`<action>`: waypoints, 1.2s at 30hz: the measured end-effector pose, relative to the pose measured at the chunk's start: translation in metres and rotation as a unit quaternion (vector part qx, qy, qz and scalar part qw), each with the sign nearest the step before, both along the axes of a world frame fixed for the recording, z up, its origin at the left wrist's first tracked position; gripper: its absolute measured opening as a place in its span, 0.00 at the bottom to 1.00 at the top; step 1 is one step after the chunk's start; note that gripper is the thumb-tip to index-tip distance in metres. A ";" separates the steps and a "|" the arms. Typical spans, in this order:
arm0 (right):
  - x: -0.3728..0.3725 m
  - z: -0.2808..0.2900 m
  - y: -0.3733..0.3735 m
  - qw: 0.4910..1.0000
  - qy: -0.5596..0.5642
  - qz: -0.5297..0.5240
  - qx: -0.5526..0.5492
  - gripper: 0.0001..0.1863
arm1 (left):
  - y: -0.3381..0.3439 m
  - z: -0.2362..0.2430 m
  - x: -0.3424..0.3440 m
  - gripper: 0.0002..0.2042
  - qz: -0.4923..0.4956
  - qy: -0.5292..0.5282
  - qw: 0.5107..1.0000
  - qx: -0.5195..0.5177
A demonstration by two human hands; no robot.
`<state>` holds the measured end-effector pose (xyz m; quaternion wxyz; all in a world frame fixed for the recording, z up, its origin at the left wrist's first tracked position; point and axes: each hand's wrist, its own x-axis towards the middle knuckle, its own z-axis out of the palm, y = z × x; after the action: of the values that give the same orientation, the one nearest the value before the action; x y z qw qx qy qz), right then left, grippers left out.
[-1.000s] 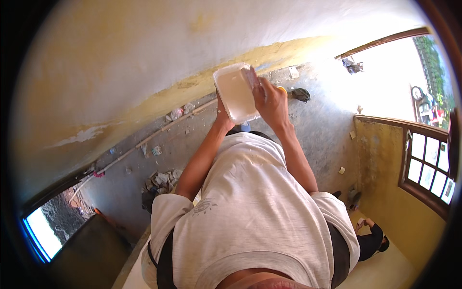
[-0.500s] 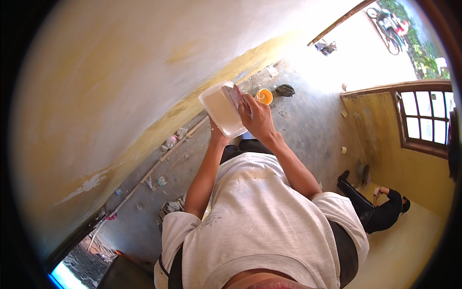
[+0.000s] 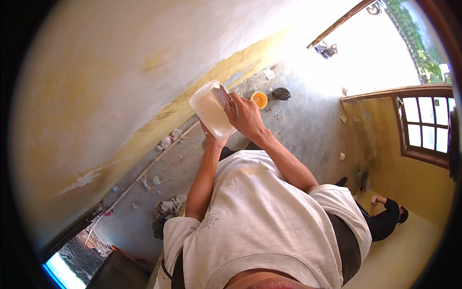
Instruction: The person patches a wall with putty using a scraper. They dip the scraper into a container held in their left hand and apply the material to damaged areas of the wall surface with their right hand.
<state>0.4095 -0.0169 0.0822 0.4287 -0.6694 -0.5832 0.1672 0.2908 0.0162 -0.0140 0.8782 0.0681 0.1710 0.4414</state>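
I hold a translucent white plastic container [image 3: 210, 109] out in front of my chest. My left hand [image 3: 212, 137] grips it from beneath, mostly hidden behind it. My right hand [image 3: 244, 114] rests on its right edge with the fingers curled over the rim, pinching a small pale piece against it. I cannot tell what is inside the container.
A grey concrete floor [image 3: 308, 130] lies below, with an orange bowl [image 3: 259, 99] and a dark object [image 3: 280, 93] just beyond my hands. Litter and crumpled cloth [image 3: 166, 208] line the yellow wall [image 3: 120, 72]. A seated person [image 3: 385, 219] is at the right, under a wooden window [image 3: 426, 125].
The view has swung, so the container and both hands now sit further left and lower in the picture. My grip on the container is the same.
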 end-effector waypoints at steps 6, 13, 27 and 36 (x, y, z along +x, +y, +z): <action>0.081 -0.005 -0.001 0.993 0.006 0.114 -0.006 0.09 | -0.012 -0.016 0.070 0.27 0.043 0.014 0.999 -0.017; 0.155 -0.010 0.000 0.989 -0.021 0.147 -0.003 0.14 | -0.017 -0.007 0.150 0.25 0.098 0.080 0.992 -0.004; 0.196 -0.020 -0.001 0.985 -0.019 0.171 0.025 0.15 | -0.024 0.007 0.191 0.32 0.136 0.081 0.987 0.008; 0.189 -0.017 -0.005 0.980 -0.048 0.183 0.057 0.10 | -0.027 0.011 0.195 0.37 0.178 0.120 0.976 0.031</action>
<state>0.5987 -0.0224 0.0654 0.4002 -0.5330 -0.7243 0.1766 0.4858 -0.0108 -0.0032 0.7563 0.1163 0.2707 0.5841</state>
